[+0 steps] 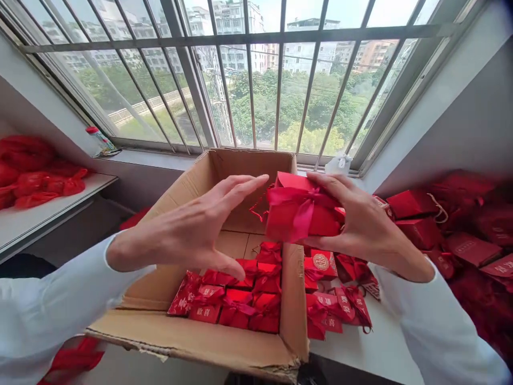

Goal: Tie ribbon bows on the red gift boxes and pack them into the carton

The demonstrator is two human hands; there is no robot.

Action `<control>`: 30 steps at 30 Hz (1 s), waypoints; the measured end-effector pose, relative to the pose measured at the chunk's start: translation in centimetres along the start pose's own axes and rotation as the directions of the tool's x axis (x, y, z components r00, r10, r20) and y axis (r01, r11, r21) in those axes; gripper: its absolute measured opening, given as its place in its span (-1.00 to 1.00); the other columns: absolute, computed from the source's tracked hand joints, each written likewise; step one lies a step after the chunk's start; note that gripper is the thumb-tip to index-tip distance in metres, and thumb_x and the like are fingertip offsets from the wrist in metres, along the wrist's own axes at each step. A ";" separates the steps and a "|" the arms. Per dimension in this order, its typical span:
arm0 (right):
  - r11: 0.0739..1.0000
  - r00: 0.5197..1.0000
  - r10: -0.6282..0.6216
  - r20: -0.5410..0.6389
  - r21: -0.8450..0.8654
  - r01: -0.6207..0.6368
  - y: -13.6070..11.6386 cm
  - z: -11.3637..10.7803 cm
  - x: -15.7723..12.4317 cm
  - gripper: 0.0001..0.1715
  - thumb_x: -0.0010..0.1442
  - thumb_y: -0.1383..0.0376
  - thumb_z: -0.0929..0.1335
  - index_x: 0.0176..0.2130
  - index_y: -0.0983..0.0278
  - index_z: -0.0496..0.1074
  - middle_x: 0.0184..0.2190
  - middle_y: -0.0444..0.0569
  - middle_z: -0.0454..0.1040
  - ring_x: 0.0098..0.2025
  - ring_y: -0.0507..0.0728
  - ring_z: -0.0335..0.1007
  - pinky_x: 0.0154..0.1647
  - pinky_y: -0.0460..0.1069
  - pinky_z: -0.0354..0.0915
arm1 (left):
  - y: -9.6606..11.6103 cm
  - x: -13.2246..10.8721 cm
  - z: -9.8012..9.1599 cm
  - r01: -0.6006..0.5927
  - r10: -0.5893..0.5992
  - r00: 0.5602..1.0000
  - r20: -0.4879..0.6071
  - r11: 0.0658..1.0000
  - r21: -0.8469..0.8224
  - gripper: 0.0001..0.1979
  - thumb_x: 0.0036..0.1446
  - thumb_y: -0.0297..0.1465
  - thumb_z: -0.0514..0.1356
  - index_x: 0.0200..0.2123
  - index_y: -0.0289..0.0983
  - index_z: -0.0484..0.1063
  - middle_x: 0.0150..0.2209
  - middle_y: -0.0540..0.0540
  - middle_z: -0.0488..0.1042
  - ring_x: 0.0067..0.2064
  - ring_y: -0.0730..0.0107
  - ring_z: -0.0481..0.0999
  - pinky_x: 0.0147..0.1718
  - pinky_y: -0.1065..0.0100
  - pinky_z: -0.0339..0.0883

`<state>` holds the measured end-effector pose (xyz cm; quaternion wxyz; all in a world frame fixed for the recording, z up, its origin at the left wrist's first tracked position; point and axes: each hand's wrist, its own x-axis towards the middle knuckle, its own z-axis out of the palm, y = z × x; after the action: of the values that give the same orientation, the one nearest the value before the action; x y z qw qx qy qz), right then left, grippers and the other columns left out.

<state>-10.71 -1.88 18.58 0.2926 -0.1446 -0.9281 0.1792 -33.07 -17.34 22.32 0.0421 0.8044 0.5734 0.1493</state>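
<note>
My right hand [356,219] grips a red gift box [296,208] with a dark pink ribbon bow, thumb below and fingers on top. The box hangs over the right wall of an open cardboard carton [192,337]. To its left, my left hand [200,224] is over the carton with thumb and fingers spread, touching nothing. Down in the carton, several small red boxes [236,307] with ribbons and pale lettering are packed together near the front. A red cord dangles beside the held box.
More red boxes [328,310] lie on a white table [360,347] right of the carton, with a large pile [468,246] farther right. Red bags [36,171] sit on a shelf at left. A barred window [280,37] stands behind.
</note>
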 end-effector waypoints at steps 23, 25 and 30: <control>0.993 0.993 0.094 -0.069 -0.061 -0.098 0.8 9.3 -1.7 -0.46 0.11 0.25 0.40 0.08 0.19 0.28 0.16 0.06 0.15 0.28 0.26 -0.10 0.25 0.23 0.09 | -14.7 -1.0 15.9 0.092 -0.091 0.990 0.107 0.996 -0.009 0.13 -0.06 -0.30 0.29 0.31 -0.25 -0.53 0.01 -0.29 0.23 -0.05 0.11 0.22 -0.04 0.07 0.22; 0.974 0.962 0.209 -0.175 -0.056 -0.222 1.5 8.7 -5.3 -0.60 0.16 0.26 0.36 0.02 0.15 0.33 0.09 0.03 0.23 0.22 0.23 0.03 0.21 0.24 0.12 | -16.5 -1.4 19.0 0.126 -0.121 0.971 0.206 0.992 -0.010 0.16 -0.13 -0.39 0.31 0.32 -0.22 -0.50 0.00 -0.27 0.24 -0.05 0.09 0.21 -0.07 0.10 0.23; 0.865 0.845 0.471 -0.254 -0.054 -0.499 2.7 9.6 -15.2 -0.74 0.22 0.24 0.30 -0.06 0.10 0.38 -0.02 -0.01 0.32 0.07 0.20 0.22 0.03 0.18 0.27 | -20.3 -1.7 25.3 0.201 -0.202 0.916 0.347 0.979 0.038 0.21 -0.23 -0.46 0.32 0.32 -0.25 -0.49 0.04 -0.29 0.20 0.02 0.00 0.20 -0.01 0.08 0.18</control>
<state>-3.94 -7.51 2.65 0.3351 -0.4116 -0.8295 0.1739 -44.75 -9.41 -6.95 0.1577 0.7549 0.6366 -0.0013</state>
